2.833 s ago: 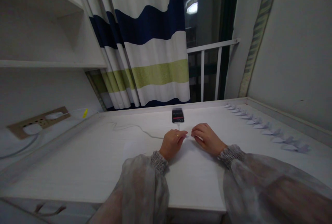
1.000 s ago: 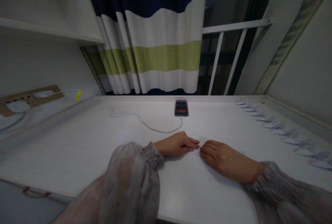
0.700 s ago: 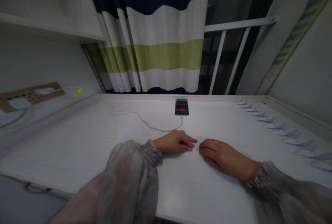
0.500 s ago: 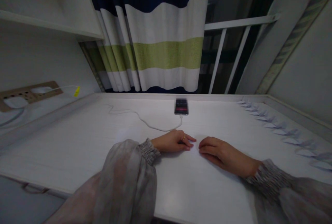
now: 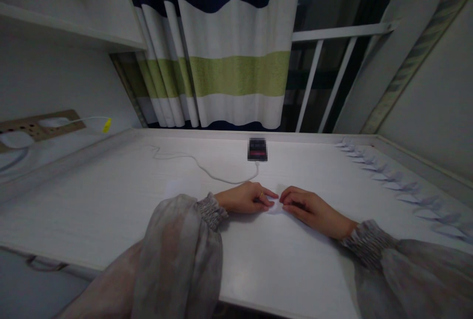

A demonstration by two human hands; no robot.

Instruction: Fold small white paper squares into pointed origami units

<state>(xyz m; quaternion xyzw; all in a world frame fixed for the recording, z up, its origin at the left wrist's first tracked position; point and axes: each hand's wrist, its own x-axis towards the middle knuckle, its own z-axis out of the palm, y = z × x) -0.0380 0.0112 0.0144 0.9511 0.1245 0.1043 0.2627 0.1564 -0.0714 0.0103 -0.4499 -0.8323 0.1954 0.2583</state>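
A small piece of white paper [image 5: 275, 207] lies flat on the white desk between my hands, hard to tell from the desktop. My left hand [image 5: 249, 198], with a ring on one finger, holds it down at its left side, index finger stretched forward and the other fingers curled. At its right side my right hand [image 5: 312, 212] has thumb and fingertips closed together on the paper's edge. The fingertips of both hands nearly meet. My fingers cover part of the paper, so its folds cannot be made out.
Several folded white paper pieces [image 5: 393, 185] stand in a row along the desk's right side. Behind my hands lies a phone-like dark device [image 5: 257, 149] with a white cable [image 5: 207, 174]. A socket strip [image 5: 44, 129] is at the left wall, a striped curtain [image 5: 236, 73] at the back.
My right hand has shifted slightly left and up, and its fingertips are now closer to my left hand's. More of the paper shows between them. The view has tilted slightly.
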